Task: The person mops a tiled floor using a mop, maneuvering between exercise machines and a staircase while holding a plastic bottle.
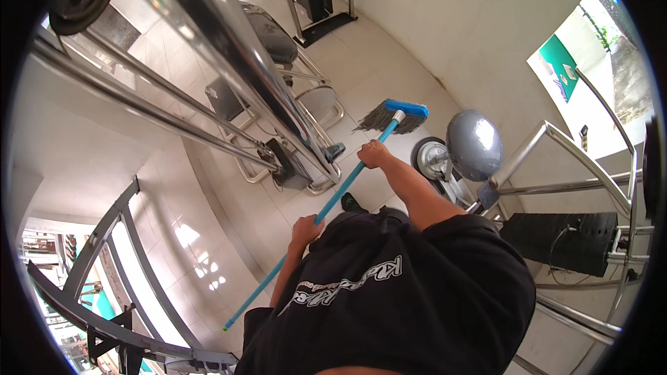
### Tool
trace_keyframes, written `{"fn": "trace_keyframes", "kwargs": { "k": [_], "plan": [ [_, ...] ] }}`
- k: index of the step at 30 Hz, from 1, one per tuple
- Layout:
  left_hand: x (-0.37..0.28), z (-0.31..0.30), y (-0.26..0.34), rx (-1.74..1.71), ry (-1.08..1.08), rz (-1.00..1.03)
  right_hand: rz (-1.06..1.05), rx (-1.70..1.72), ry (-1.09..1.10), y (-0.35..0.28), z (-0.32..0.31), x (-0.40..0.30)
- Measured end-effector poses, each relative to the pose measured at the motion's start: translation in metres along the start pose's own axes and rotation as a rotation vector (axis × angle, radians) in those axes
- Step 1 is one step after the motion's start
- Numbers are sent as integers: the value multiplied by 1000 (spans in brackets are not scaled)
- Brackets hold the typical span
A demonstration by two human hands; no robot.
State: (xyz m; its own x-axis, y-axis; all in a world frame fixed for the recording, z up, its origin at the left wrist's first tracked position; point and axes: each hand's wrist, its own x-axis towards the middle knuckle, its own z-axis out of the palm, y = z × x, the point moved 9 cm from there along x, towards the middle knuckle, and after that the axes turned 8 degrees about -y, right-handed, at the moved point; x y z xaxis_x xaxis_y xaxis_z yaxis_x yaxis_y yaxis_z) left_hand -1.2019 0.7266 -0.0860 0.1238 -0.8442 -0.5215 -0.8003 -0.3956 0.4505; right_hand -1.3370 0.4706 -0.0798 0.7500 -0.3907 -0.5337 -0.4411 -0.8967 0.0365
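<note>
A broom crosses the view at a slant, with a light-blue handle [341, 189] and a blue head [406, 108] that carries dark grey bristles. My right hand [374, 154] grips the handle's upper part, a short way below the head. Farther down the handle, near my waist, my left hand [306, 230] is closed around it. The free end of the handle points to the lower left. The bristles are over the pale tiled floor [359, 80], between a chrome exercise machine and a grey padded seat; whether they touch the tiles I cannot tell.
A thick chrome post [245, 62] rises close at the upper left. On the right stand the grey round pad [474, 145], a round weight plate [432, 159] and a black weight stack [563, 242]. A dark metal frame [99, 250] is at the lower left, a wall [458, 21] at the upper right.
</note>
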Motion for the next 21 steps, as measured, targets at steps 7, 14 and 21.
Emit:
{"fn": "trace_keyframes", "kwargs": {
  "k": [7, 14, 21],
  "plan": [
    [-1, -8, -37, -33, -39, -213, 34, -68, -150, 81, -24, 30],
    [-35, 0, -75, -29, 0, -614, 28, 5, -2, 177, -23, 51],
    [-1, 67, -55, -214, -106, -801, 21, -91, -138, 276, -1, 78]
  ]
}}
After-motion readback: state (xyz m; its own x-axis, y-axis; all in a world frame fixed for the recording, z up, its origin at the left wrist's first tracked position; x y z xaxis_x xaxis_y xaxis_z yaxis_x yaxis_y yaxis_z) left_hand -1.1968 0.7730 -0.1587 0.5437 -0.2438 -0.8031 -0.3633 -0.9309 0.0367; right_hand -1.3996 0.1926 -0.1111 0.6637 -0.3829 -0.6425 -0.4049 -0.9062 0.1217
